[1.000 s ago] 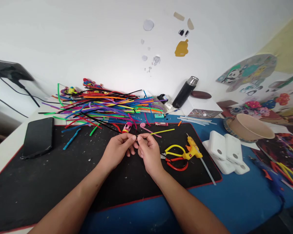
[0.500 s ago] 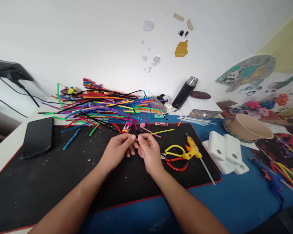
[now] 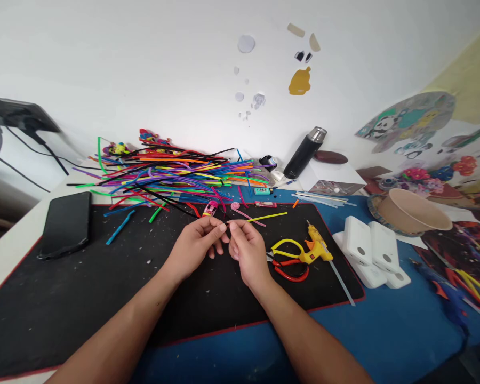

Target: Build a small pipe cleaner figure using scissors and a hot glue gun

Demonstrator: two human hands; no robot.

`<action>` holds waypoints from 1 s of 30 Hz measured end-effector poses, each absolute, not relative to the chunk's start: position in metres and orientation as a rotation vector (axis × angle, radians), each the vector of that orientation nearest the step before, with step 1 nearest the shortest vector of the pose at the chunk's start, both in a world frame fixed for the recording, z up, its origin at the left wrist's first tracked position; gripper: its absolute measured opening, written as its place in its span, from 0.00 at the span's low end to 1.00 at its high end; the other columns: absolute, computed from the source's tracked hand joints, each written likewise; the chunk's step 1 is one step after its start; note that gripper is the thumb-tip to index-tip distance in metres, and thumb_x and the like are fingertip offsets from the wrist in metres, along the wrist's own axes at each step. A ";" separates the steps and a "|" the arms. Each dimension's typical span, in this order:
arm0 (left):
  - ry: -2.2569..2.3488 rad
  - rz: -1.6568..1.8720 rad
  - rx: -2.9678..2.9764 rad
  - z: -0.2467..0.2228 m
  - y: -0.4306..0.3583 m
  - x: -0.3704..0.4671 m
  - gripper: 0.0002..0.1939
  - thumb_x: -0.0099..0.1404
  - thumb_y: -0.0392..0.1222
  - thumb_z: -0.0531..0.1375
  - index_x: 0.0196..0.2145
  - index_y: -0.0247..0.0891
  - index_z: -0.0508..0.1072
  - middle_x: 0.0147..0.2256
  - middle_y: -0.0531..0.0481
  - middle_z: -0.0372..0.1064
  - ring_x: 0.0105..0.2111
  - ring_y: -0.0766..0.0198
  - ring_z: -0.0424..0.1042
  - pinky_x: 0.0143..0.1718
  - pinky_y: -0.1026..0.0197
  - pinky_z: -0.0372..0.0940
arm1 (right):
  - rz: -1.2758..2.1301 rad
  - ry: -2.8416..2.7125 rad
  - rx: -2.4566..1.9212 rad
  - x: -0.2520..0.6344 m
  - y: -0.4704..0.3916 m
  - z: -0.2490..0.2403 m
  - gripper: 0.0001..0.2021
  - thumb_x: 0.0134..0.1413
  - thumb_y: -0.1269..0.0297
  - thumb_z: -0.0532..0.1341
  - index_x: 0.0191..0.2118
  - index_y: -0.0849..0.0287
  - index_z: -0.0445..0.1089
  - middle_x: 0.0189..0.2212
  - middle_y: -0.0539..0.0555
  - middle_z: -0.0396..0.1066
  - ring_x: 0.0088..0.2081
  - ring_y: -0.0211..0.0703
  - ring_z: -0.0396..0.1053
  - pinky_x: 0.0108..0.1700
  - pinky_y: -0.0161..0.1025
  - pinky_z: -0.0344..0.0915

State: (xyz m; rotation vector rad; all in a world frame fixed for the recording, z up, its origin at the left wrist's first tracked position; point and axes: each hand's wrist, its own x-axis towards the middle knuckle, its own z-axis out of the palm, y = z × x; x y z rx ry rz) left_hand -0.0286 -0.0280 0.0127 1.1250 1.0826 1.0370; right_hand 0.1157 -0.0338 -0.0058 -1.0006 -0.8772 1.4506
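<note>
Black piece [image 3: 228, 224]: small, mostly hidden;
Left hand [image 3: 195, 242], right hand [image 3: 248, 249]: fingertips closed on it;
Glue gun [image 3: 319, 248]: on the mat [image 3: 64, 298].

Fuzzy, matt stems [image 3: 174, 173] and a matt blk. mat [image 3: 92, 298] w/ cloth-like surface; glossy plastic tool handles [image 3: 286, 241] by a smooth yellow plastic glue gun [image 3: 318, 248]; satin-blk. flask [image 3: 303, 157] w/ shiny metal cap [image 3: 317, 134]; smooth white plastic cases [image 3: 357, 239]. Finish of dark pc. [image 3: 228, 224] betw. fingertips [image 3: 222, 228] too small to tell.
</note>
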 end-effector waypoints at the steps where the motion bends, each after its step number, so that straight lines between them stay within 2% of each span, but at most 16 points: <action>1: 1.076 1.033 1.132 0.013 -0.028 -0.029 0.22 0.64 0.61 0.68 0.35 0.37 0.75 0.29 0.50 0.76 0.23 0.65 0.73 0.20 0.66 0.64 | 1.452 -0.876 -0.997 0.116 -0.034 -0.006 0.19 0.57 0.46 0.71 0.37 0.58 0.75 0.15 0.39 0.56 0.17 0.30 0.48 0.19 0.31 0.46; 8: 1.038 0.980 1.153 0.016 -0.028 -0.031 0.21 0.65 0.61 0.66 0.34 0.38 0.74 0.30 0.50 0.76 0.24 0.65 0.73 0.21 0.65 0.65 | 1.463 -0.871 -0.974 0.122 -0.033 -0.006 0.19 0.57 0.47 0.72 0.41 0.58 0.76 0.15 0.38 0.54 0.17 0.30 0.46 0.19 0.31 0.44; 16: 1.021 0.970 1.127 0.014 -0.027 -0.031 0.22 0.65 0.62 0.67 0.34 0.38 0.73 0.30 0.50 0.75 0.23 0.66 0.73 0.21 0.66 0.64 | 1.479 -0.869 -0.967 0.123 -0.034 -0.004 0.19 0.56 0.47 0.72 0.40 0.59 0.76 0.15 0.39 0.54 0.17 0.30 0.47 0.19 0.31 0.44; 23: 1.012 0.951 1.100 0.010 -0.026 -0.030 0.23 0.61 0.60 0.71 0.39 0.38 0.72 0.29 0.51 0.75 0.23 0.65 0.73 0.20 0.66 0.63 | 1.472 -0.871 -0.965 0.124 -0.034 -0.004 0.18 0.57 0.47 0.72 0.40 0.58 0.77 0.15 0.39 0.55 0.17 0.31 0.48 0.19 0.31 0.45; 30: 1.031 1.003 1.064 0.009 -0.026 -0.030 0.21 0.63 0.59 0.70 0.36 0.38 0.74 0.28 0.52 0.75 0.23 0.66 0.73 0.19 0.67 0.63 | 1.462 -0.908 -0.980 0.124 -0.035 -0.004 0.19 0.58 0.46 0.71 0.41 0.59 0.78 0.15 0.40 0.55 0.17 0.31 0.48 0.20 0.31 0.46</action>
